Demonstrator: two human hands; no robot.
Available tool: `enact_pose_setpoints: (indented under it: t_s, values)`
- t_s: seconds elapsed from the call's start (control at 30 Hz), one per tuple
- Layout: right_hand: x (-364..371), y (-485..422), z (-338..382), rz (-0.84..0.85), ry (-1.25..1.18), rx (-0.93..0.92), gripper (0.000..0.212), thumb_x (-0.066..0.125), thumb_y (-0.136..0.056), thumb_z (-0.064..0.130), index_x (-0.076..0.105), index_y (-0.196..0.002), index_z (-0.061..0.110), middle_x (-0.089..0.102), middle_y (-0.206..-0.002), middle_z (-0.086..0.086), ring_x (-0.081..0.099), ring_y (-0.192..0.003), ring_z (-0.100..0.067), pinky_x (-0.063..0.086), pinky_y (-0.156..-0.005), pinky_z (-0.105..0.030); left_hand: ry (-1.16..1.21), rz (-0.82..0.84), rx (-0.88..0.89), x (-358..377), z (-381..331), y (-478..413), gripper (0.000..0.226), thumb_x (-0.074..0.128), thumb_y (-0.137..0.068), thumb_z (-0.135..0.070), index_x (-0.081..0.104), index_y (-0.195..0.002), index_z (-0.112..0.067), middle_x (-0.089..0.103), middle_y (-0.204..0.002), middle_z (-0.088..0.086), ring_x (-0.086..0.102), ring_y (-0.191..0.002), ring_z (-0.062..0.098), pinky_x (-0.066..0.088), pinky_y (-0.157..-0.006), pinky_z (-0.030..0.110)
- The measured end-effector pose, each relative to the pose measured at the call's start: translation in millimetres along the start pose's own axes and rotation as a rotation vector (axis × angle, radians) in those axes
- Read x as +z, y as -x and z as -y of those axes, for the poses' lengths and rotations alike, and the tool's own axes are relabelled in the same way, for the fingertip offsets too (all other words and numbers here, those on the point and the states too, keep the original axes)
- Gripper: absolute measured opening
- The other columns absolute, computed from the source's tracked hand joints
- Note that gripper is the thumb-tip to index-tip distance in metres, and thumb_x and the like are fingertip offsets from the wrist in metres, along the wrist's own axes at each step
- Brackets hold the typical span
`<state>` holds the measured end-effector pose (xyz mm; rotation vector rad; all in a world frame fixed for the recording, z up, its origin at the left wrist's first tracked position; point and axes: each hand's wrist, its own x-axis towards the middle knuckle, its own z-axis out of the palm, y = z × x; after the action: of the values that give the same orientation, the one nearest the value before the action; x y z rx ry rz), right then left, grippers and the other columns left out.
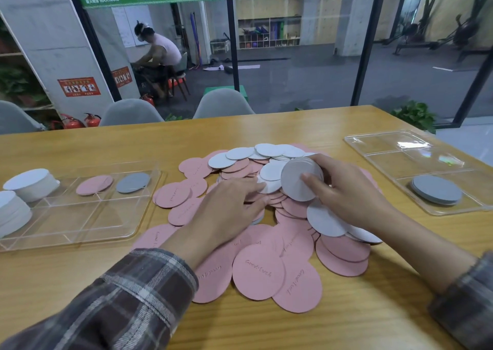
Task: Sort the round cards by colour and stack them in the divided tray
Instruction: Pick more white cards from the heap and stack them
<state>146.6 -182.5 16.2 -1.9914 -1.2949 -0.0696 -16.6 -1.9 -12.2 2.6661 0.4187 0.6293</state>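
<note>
The right hand [344, 189] grips a thin stack of white cards [297, 181] just above the pile of pink and white cards [266, 269]; the left hand [226, 208] lies flat, fingers straight, on that pile; the left tray [80, 232] and right tray [386, 160] lie outside the hands.

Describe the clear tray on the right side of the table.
The tray is clear, glossy plastic with rounded corners and raised dividers forming several compartments. It lies flat on the wooden table, near its right edge. A low stack of grey round cards sits in the nearest compartment; the others show only glare.
</note>
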Motion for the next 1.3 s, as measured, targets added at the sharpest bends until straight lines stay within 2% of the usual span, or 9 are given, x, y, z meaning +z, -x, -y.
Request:
enact_pose_setpoints:
  t_s: [0.13,0.33,0.47,0.63,0.77,0.87,1.03,1.17,1.3]
  values:
    - [-1.7,0.0,3.8,-0.022,0.02,0.016,0.013,0.058,-0.101,0.024,0.066,-0.107,0.015,0.064,-0.079,0.002,0.057,-0.077,-0.007,0.039,-0.062,-0.013,-0.019,-0.031,-0.004,-6.0,4.5,1.0,0.029,0.068,-0.093,-0.051,0.078,-0.098,-0.024,0.072,-0.094,-0.012,0.06,-0.086,0.007,0.055,-0.077,0.039]
    - [-1.7,2.0,5.4,-0.023,0.029,0.032,0.015,0.058,-0.101,0.023,0.066,-0.109,0.014,0.063,-0.08,0.007,0.056,-0.078,-0.003,0.038,-0.063,-0.011,0.097,-0.082,-0.041,-10.2,1.1,2.5,0.021,0.083,-0.083,-0.045,0.077,-0.076,-0.026,0.063,-0.083,-0.011,0.058,-0.082,0.004,0.043,-0.067,0.024]
    - [-1.8,2.3,5.2,-0.025,0.031,0.038,0.01,0.057,-0.102,0.023,0.064,-0.108,0.019,0.058,-0.078,0.016,0.053,-0.075,0.002,0.038,-0.065,-0.009,0.186,-0.057,-0.073,-5.6,2.8,4.8,0.018,0.083,-0.085,-0.037,0.069,-0.086,-0.027,0.065,-0.104,-0.014,0.059,-0.107,0.005,0.057,-0.087,0.027]
    - [-1.2,0.7,2.7,-0.008,-0.03,0.071,0.01,0.058,-0.102,0.026,0.062,-0.111,0.025,0.059,-0.072,0.017,0.059,-0.061,0.0,0.041,-0.054,-0.014,0.321,-0.163,-0.145,-13.2,-6.8,3.6,0.028,0.088,-0.079,-0.014,0.073,-0.101,-0.023,0.067,-0.09,-0.013,0.06,-0.078,0.005,0.046,-0.068,0.011]
    - [0.7,1.0,1.4,0.01,-0.117,0.079,0.014,0.06,-0.101,0.024,0.065,-0.114,0.023,0.063,-0.062,0.016,0.063,-0.058,-0.006,0.046,-0.055,-0.025,0.519,-0.21,-0.214,-17.4,-6.9,0.4,0.025,0.084,-0.083,-0.006,0.08,-0.098,-0.026,0.075,-0.085,-0.005,0.067,-0.078,0.012,0.052,-0.071,0.015]
    - [2.1,1.6,2.4,0.039,-0.207,0.082,0.013,0.061,-0.101,0.021,0.065,-0.114,0.021,0.065,-0.058,0.006,0.065,-0.05,-0.01,0.05,-0.049,-0.021,0.611,-0.182,-0.248,-17.2,-7.2,0.5,0.017,0.083,-0.086,-0.009,0.08,-0.092,-0.025,0.077,-0.088,-0.003,0.068,-0.073,0.008,0.054,-0.072,0.018]
    - [6.7,2.0,3.8,0.122,-0.328,0.052,0.016,0.064,-0.1,0.021,0.066,-0.116,0.021,0.07,-0.068,-0.005,0.068,-0.057,-0.017,0.052,-0.058,-0.023,0.712,-0.19,-0.293,-8.7,-12.6,1.0,0.014,0.086,-0.084,-0.011,0.079,-0.095,-0.016,0.074,-0.088,0.011,0.072,-0.069,0.015,0.061,-0.07,0.027]
    - [10.5,2.7,5.8,0.149,-0.404,0.041,0.016,0.067,-0.098,0.022,0.067,-0.114,0.022,0.07,-0.071,-0.003,0.067,-0.057,-0.016,0.051,-0.058,-0.023,0.685,-0.199,-0.289,-6.6,-21.8,2.2,0.019,0.088,-0.082,-0.013,0.077,-0.097,-0.016,0.071,-0.082,0.002,0.072,-0.063,0.011,0.062,-0.066,0.026]
    - [12.6,2.9,3.6,0.165,-0.361,0.013,0.018,0.067,-0.098,0.027,0.067,-0.115,0.024,0.07,-0.069,-0.001,0.066,-0.057,-0.017,0.053,-0.058,-0.029,0.648,-0.216,-0.271,-6.3,-24.5,3.3,0.022,0.091,-0.078,-0.017,0.077,-0.095,-0.018,0.072,-0.081,-0.001,0.071,-0.063,0.01,0.063,-0.073,0.032]
